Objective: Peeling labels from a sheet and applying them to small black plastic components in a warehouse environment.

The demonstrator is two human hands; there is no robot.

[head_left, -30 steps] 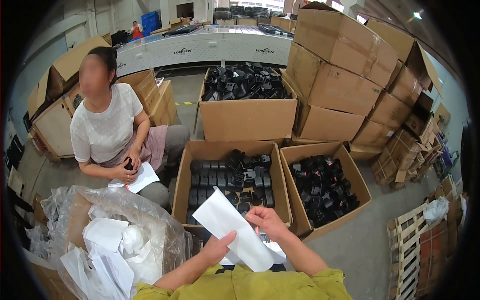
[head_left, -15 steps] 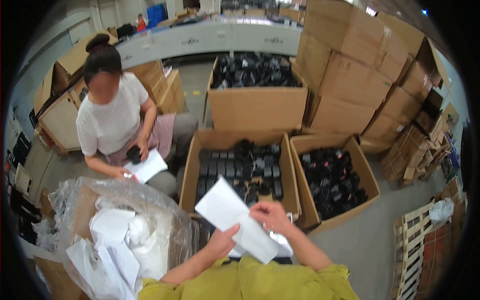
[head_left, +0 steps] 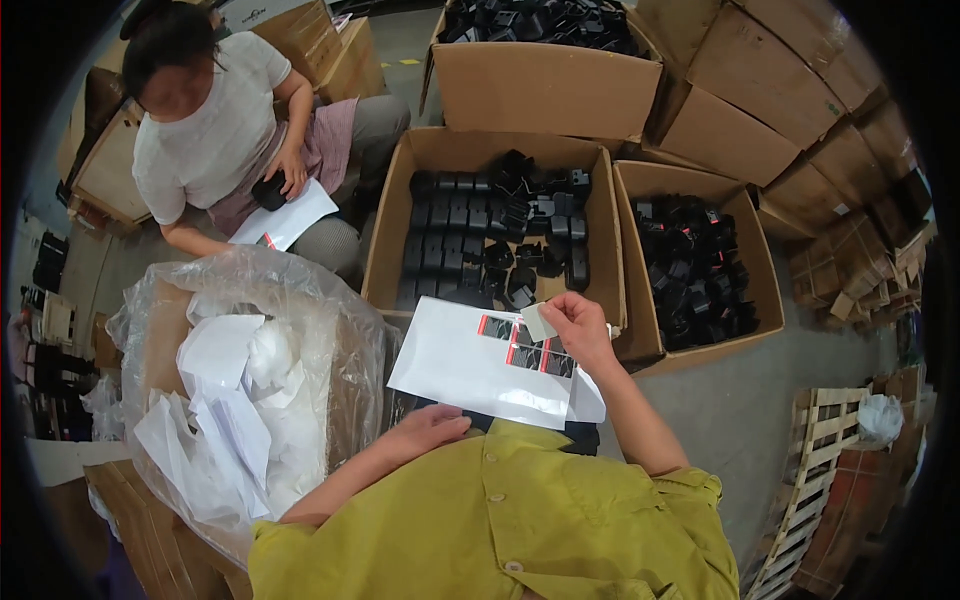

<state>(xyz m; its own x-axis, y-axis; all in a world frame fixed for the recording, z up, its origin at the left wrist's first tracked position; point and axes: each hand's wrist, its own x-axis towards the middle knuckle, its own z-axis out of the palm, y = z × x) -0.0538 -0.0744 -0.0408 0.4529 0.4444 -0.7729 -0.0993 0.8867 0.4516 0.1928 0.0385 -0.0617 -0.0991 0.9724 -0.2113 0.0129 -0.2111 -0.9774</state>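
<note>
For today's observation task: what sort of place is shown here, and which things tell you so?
Probably a warehouse or packing area: open cardboard boxes filled with small black parts, stacked sealed cartons, and a wooden pallet on a bare concrete floor.

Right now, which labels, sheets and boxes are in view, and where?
Label sheet: white rectangle on the lap, red-black stickers near right hand.
Peeled label: small, pale, pinched by right hand.
Open box: brown cardboard, black parts inside.
Second sheet: white, on co-worker's lap.
</note>
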